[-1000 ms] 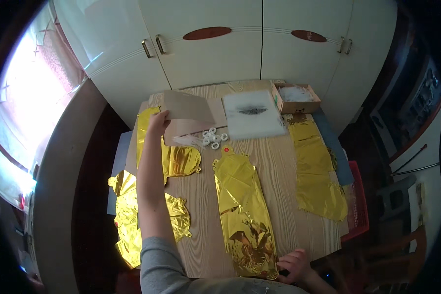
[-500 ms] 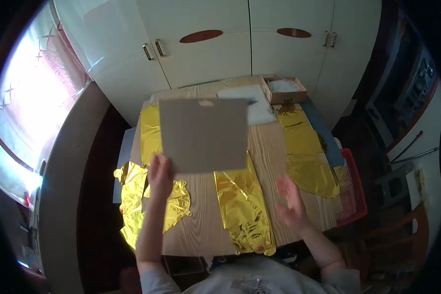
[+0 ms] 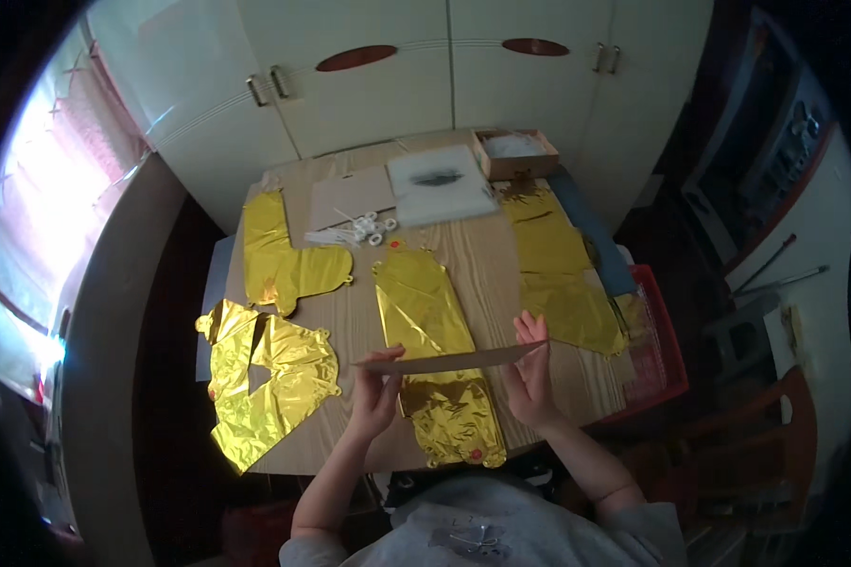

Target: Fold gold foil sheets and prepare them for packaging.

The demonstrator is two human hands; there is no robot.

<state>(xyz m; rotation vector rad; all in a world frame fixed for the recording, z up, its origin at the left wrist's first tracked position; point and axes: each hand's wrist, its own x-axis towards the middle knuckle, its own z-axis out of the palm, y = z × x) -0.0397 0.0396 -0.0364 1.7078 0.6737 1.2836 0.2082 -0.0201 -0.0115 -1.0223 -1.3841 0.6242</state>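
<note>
Edgewise, cardboard sheet (image 3: 449, 360) between both hands' fingers (image 3: 388, 357).

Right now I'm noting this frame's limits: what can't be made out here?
- Cardboard sheet, head view: seen edge-on, its faces hidden.
- Gold foil balloon under it: middle covered by the sheet and both hands.
- Small white rings: too small to count.
- Open box: contents too small and blurred.

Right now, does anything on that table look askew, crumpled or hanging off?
Yes. The gold foil balloon at the near left corner is crumpled and hangs over the edge of the wooden table. Another foil piece droops off the right edge above a red crate. The cardboard sheet held between left hand and right hand is seen edge-on.
</note>
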